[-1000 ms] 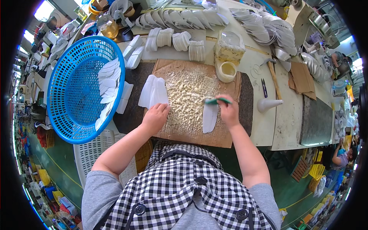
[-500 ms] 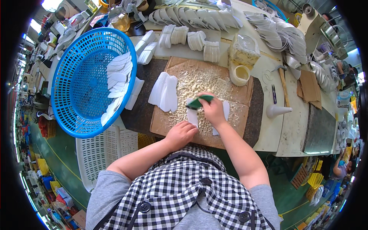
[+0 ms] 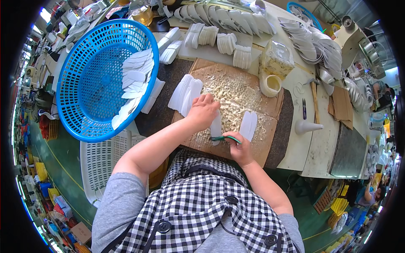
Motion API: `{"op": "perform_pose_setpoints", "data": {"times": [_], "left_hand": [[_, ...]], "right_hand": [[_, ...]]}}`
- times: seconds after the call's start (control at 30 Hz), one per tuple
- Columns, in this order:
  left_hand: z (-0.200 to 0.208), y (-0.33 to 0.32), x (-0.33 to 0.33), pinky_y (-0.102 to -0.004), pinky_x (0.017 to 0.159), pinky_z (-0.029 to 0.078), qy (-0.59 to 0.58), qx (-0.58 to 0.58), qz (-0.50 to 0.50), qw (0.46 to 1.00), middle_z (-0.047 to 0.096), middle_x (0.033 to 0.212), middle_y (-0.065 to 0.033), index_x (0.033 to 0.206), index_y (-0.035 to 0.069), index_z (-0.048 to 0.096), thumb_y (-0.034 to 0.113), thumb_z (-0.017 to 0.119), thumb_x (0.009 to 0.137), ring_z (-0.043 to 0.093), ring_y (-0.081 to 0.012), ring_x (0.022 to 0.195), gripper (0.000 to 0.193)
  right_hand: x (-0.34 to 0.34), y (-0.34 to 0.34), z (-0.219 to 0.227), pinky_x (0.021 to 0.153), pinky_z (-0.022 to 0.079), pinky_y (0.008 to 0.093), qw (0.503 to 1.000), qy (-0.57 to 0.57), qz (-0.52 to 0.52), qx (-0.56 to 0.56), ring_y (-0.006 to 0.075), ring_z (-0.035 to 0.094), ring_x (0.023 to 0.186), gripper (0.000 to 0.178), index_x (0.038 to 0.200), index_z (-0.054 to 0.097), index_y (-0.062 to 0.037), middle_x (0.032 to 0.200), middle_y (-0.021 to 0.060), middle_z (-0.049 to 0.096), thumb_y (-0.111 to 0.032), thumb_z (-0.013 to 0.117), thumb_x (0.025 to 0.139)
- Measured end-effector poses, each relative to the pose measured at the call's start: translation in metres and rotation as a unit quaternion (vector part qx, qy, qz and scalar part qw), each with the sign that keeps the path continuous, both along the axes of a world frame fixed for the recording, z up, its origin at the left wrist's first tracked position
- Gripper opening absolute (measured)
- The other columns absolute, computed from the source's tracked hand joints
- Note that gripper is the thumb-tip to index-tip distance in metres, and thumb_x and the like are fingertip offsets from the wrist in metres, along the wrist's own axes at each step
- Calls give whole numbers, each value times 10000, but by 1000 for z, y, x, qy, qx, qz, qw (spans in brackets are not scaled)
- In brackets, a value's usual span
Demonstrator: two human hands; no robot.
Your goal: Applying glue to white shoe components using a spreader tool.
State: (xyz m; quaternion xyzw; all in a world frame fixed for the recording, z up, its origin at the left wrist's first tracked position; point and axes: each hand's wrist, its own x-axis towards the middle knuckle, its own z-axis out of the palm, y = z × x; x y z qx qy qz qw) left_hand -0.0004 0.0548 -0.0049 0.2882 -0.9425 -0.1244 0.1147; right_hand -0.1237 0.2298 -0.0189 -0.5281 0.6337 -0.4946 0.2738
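Note:
A long white insole-shaped strip (image 3: 216, 125) lies on a cardboard sheet (image 3: 253, 105) crusted with dried cream-coloured glue. My left hand (image 3: 203, 111) bends over the strip's far end with its fingers curled together; the fingertips are partly hidden. Near the strip's close end, my right hand (image 3: 240, 149) grips a flat green tool (image 3: 228, 138) with a dark tip, held across the strip. To the right of the strip lie white insole-shaped pieces (image 3: 248, 125), overlapping. A fanned stack of similar pieces (image 3: 185, 93) sits left of my left hand.
A blue basket (image 3: 69, 80) holding white pieces leans at the left. Behind the cardboard stand bundled white pieces (image 3: 208, 36). A glue-covered container (image 3: 276, 59) and round pot (image 3: 270, 85) are back right. A hammer (image 3: 314, 101), pen (image 3: 304, 109) and white cone (image 3: 308, 126) lie right.
My left hand has moved from the strip's near end to its far end. My right hand has drawn the green tool toward me, down to the near end. The whole view has shifted slightly.

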Motion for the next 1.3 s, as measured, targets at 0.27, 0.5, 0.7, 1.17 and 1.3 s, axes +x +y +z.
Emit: {"op": "perform_pose_setpoints", "data": {"times": [0.27, 0.5, 0.7, 1.17, 1.3], "left_hand": [[79, -1, -9, -396, 835, 476, -50, 288, -53, 955, 668, 961, -121, 1015, 71, 635, 97, 605, 849, 637, -287, 949, 171], [45, 73, -31, -446, 960, 411, -11, -15, -243, 970, 590, 1008, -93, 1065, 64, 602, 48, 581, 774, 589, -251, 1000, 292], [-8, 97, -29, -388, 886, 431, -69, -20, -260, 963, 587, 962, -46, 1002, 110, 628, 164, 585, 777, 577, -224, 938, 235], [-23, -1, 72, -424, 988, 435, -71, -156, -89, 981, 574, 1264, -137, 1108, 70, 619, 140, 583, 837, 537, -287, 1188, 282], [-23, 2, 66, -386, 855, 523, -38, -147, -94, 984, 638, 1150, -126, 1010, 77, 644, 141, 614, 825, 611, -271, 1073, 199]], "right_hand": [[-26, 44, 0, 738, 510, 287, 988, -112, -99, 33, 163, 643, 824, 131, 1021, 641, -42, 899, 65, 677, -36, 648, 890], [-79, 39, 8, 815, 514, 295, 919, -203, -332, -71, 148, 613, 927, 132, 1047, 617, 1, 1044, 63, 619, -84, 605, 946], [-71, -16, 3, 794, 499, 291, 973, 82, -187, -110, 192, 647, 898, 135, 1051, 630, -38, 973, 83, 660, -8, 582, 927], [-105, -17, 33, 839, 485, 309, 944, -6, -315, -99, 186, 610, 942, 126, 1025, 640, -9, 1035, 98, 644, -92, 595, 941], [-160, -65, 40, 830, 489, 316, 925, 86, -357, -102, 222, 639, 926, 169, 1044, 650, -25, 1026, 118, 664, -140, 627, 923]]}}
